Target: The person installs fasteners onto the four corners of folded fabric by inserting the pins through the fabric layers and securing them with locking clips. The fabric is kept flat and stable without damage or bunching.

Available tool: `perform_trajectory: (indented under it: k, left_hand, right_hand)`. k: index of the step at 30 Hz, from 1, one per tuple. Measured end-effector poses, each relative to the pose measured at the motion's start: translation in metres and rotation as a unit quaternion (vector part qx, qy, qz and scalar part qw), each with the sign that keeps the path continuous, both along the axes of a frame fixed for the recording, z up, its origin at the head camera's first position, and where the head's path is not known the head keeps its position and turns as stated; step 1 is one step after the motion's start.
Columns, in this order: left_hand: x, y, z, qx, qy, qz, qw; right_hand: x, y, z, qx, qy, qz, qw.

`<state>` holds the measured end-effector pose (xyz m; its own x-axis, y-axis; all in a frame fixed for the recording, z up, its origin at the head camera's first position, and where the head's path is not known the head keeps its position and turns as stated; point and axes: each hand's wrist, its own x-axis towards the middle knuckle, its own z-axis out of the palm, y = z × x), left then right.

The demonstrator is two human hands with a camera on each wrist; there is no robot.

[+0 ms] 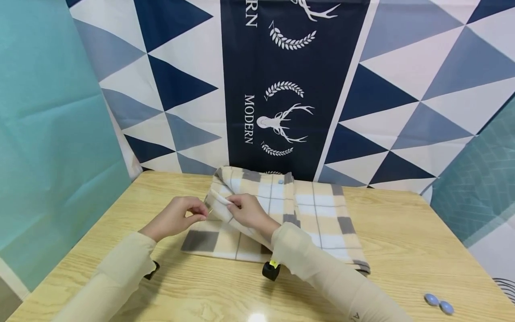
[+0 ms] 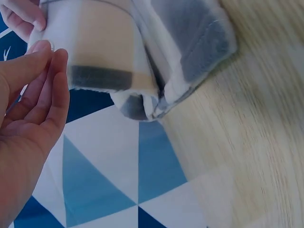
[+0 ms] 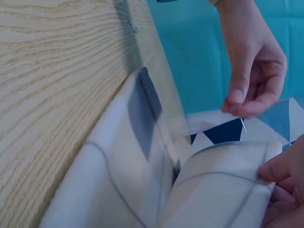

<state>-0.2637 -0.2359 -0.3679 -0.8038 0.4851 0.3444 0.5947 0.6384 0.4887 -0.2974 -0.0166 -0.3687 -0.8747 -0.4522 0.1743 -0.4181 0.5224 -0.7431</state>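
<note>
A beige, white and grey checked fleece blanket (image 1: 322,214) lies folded on the table. My right hand (image 1: 249,212) grips a lifted edge of it near its left side, thumb on one face. Just left of that edge, my left hand (image 1: 183,216) pinches a thin metal pin (image 3: 243,126) between thumb and fingertips. In the right wrist view the pin points down towards the raised cloth (image 3: 223,175), apart from it. Most of the pin's head is hidden by the fingers. A small blue button-like piece (image 1: 280,181) sits on the upper part of the blanket.
Two joined blue oval pieces (image 1: 438,304) lie at the front right of the wooden table (image 1: 402,237). A patterned cloth (image 1: 185,89) hangs behind the table, and a teal sheet (image 1: 52,134) hangs on the left.
</note>
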Motion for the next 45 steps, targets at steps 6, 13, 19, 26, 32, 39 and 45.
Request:
perform_trajectory:
  k: [6,13,19,26,32,39,45]
  left_hand:
    - [-0.009,0.004,0.004,0.029,-0.015,0.020,0.9993]
    - [-0.010,0.004,0.006,0.037,-0.036,0.016,0.9985]
    - [-0.012,0.006,0.007,0.042,-0.047,0.017,0.9978]
    - [-0.011,0.007,0.006,0.050,-0.062,0.015,0.9967]
    - [-0.013,0.009,0.005,0.048,-0.061,0.015,0.9969]
    - [-0.011,0.010,0.004,0.054,-0.062,0.023,0.9964]
    - [-0.014,0.014,0.004,0.067,-0.063,0.039,0.9950]
  right_hand:
    - [-0.001,0.001,0.005,-0.013,0.014,0.001,1.000]
    - [0.000,0.001,0.008,-0.019,0.013,0.000,1.000]
    - [0.000,0.003,0.009,-0.019,0.016,0.000,1.000]
    - [-0.003,0.005,0.007,-0.014,0.018,-0.004,1.000]
    - [-0.001,0.003,0.003,-0.018,0.010,-0.002,1.000]
    - [0.005,0.000,0.001,-0.042,0.010,0.011,0.999]
    - [0.005,0.004,0.002,-0.050,0.037,0.007,0.998]
